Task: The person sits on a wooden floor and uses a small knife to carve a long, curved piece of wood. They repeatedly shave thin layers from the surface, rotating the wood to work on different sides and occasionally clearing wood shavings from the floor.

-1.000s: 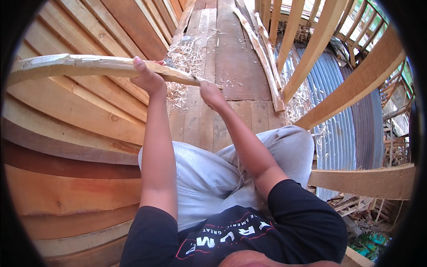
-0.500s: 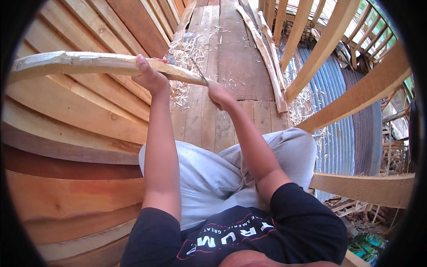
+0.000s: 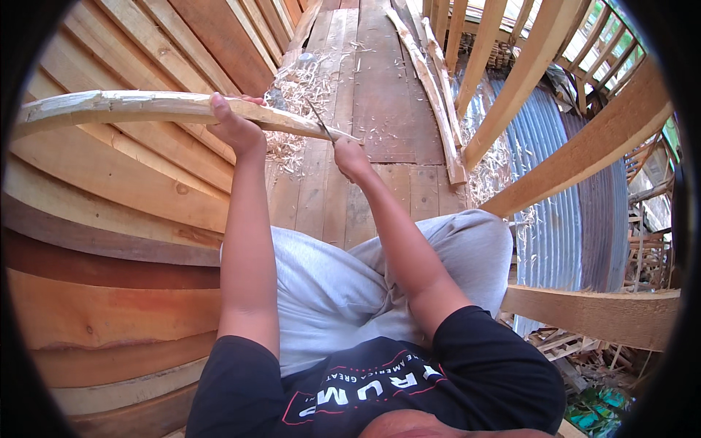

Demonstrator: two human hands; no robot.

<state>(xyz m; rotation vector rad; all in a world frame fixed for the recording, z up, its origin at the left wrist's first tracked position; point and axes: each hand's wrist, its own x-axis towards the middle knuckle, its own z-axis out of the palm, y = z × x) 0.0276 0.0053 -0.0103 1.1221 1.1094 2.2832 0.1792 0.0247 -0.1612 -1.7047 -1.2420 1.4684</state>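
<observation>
A long pale wooden pole (image 3: 157,106), peeled and rough along its top, runs from the left rim across to the middle in front of me. My left hand (image 3: 237,128) grips it from below, thumb on the near side and fingertips showing beyond. Close to the pole's right end, my right hand (image 3: 351,159) is closed round the handle of a knife, the handle itself hidden in the fist. The dark, thin knife blade (image 3: 320,120) points up and away, lying across the pole near its tip.
Wood shavings (image 3: 296,80) litter the plank floor (image 3: 376,87). Two peeled poles (image 3: 431,84) lie along the right side, beside wooden railing posts (image 3: 504,95). Past the railing is corrugated metal sheeting (image 3: 551,197). A board wall (image 3: 124,175) stands close on my left.
Both hands have shifted slightly left and a little of the pole's right tip now shows past the blade. The view has moved slightly too.
</observation>
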